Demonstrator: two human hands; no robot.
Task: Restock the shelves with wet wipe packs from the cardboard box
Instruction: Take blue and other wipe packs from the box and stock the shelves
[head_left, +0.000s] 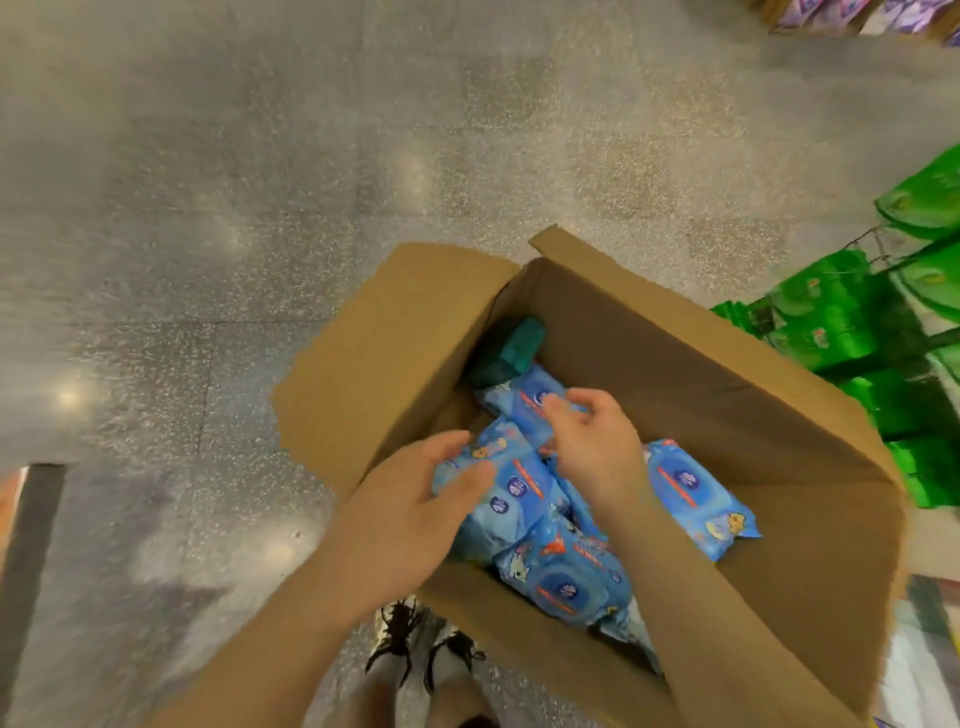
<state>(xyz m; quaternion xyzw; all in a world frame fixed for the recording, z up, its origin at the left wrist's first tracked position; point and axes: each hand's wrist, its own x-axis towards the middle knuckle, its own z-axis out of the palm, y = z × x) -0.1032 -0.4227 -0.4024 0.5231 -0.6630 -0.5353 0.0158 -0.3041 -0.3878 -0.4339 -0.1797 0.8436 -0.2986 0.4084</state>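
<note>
Both my hands are down inside the open cardboard box (779, 415), which sits on the speckled grey floor (260, 182) with its flaps folded outward.

My left hand (415, 499) lies on the side of a blue wet wipe pack (511, 486) near the left wall of the box. The fingers are nearly straight and spread only a little, the thumb on top of the pack's near edge and the fingertips pressed against its end. It touches the pack more than it grips it; I cannot tell whether any finger reaches underneath.

My right hand (592, 441) is half closed, fingers curled, hovering over the middle of the heap. Its fingertips meet the pack further back (530, 400), close to its round lid, but whether they pinch the wrapper or only rest on it is blurred.

More blue packs lie loose in the box: one flat to the right of my wrist (701, 493), one tilted nearer to me (566, 577). My forearms cover the packs beneath them. In the far corner sits something dark teal (514, 345), too shadowed to name.

To the right, green packages (852, 322) on a low shelf are smeared by motion. My shoes (415, 644) show below the box, partly cut off by my left arm.
</note>
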